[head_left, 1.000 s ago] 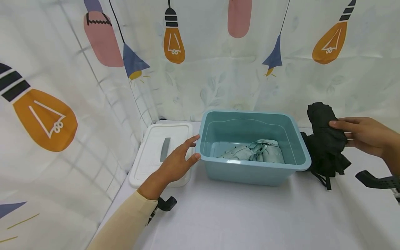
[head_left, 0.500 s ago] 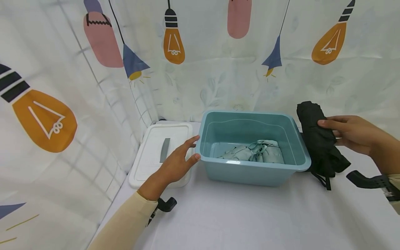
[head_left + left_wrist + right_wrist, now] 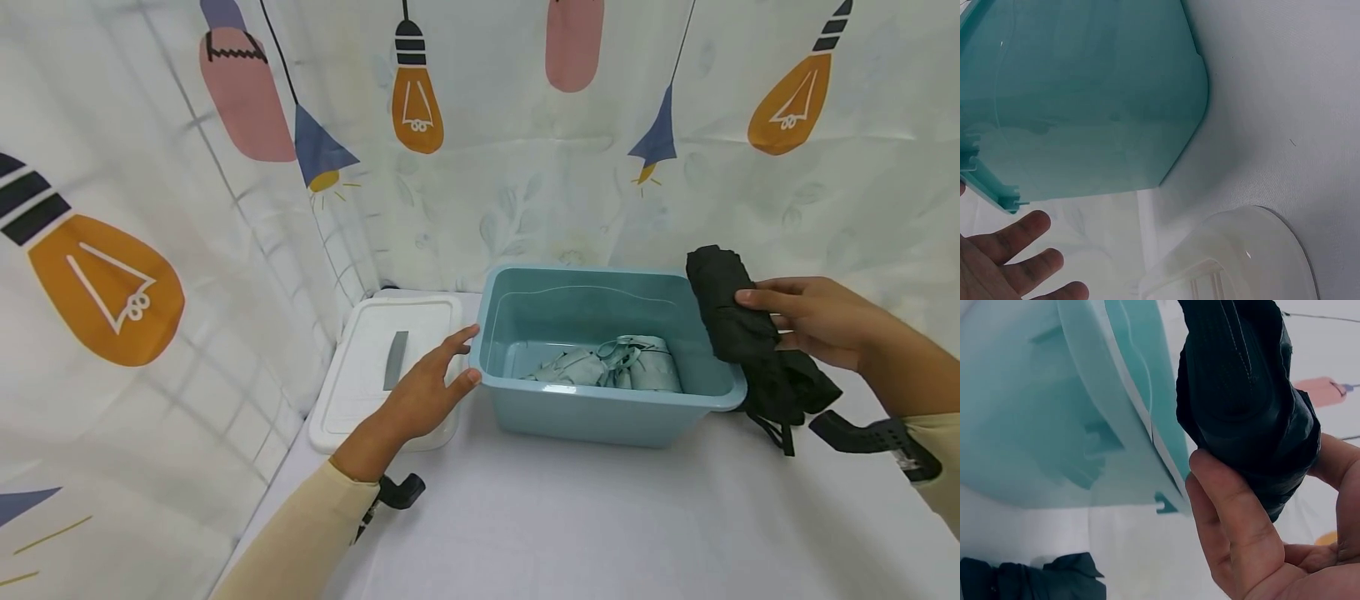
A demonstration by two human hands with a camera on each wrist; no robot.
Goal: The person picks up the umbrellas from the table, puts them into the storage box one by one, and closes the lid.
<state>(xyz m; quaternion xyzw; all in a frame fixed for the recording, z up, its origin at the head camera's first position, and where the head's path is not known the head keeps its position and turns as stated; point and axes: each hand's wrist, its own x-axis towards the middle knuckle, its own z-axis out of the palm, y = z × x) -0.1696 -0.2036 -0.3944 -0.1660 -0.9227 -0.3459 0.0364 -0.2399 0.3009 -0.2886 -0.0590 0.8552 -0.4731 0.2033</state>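
Note:
A pale blue plastic tub (image 3: 592, 417) stands on the table, with pale grey-green rolled fabric bundles (image 3: 651, 365) inside. My left hand (image 3: 420, 387) is at its left end, fingers extended and fingertips right at the rim; the left wrist view shows three spread fingertips (image 3: 1034, 225) below the rim corner. My right hand (image 3: 821, 321) grips a black folded umbrella (image 3: 731, 308) between thumb and fingers, its upper end overlapping the tub's right rim in the head view. Close up, the right wrist view shows the held umbrella's dark fabric (image 3: 1241, 419). Another black fabric bundle (image 3: 1041, 578) lies beside the tub.
A white lid (image 3: 367, 342) with a grey handle lies left of the tub, partly behind my left hand. A white cloth (image 3: 585, 525) covers the table. Behind hangs a printed curtain (image 3: 495, 167), with another stretch along the left side.
My right hand has moved left with the black umbrella, bringing it from beside the tub to over its right rim. The left hand has stayed at the left rim.

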